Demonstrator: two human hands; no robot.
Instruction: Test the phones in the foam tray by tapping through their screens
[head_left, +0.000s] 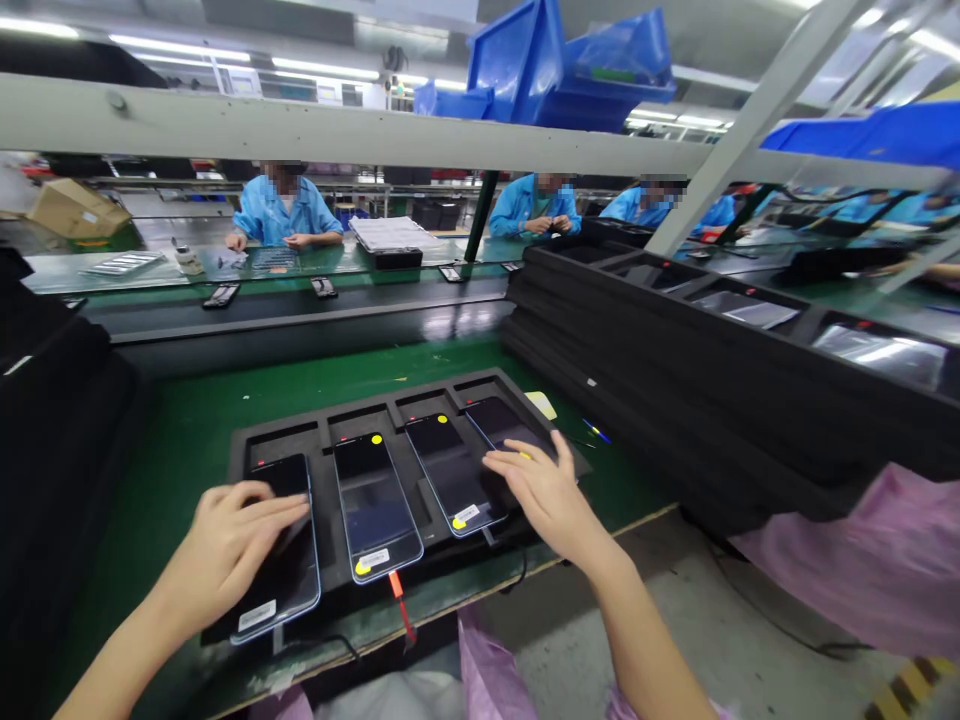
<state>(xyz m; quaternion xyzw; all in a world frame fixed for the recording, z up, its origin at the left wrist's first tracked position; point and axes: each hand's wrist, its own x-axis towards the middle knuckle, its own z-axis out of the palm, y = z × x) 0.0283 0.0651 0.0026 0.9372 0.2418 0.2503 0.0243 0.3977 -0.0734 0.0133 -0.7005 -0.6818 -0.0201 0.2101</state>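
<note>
Several smartphones lie screen up on a black foam tray [367, 410] with recessed slots. My left hand [225, 545] is over the leftmost phone [289, 575], its fingers stretched across the dark screen and holding nothing. Fingers apart, my right hand [551, 500] reaches over the rightmost phone [499, 415] and hides its lower part. Between my hands lie a second phone [377, 510] and a third phone [454, 475], each with yellow dots and a white barcode label. A red cable [401, 600] comes from the second phone's lower end.
Stacked black foam trays [637, 350] form a wall on the right; more dark foam [67, 440] stands left. A blue pen [597, 430] lies on the green mat [360, 375]. Beyond, a conveyor [397, 310] carries phone parts, with people in blue working behind. Blue bins [517, 70] sit overhead.
</note>
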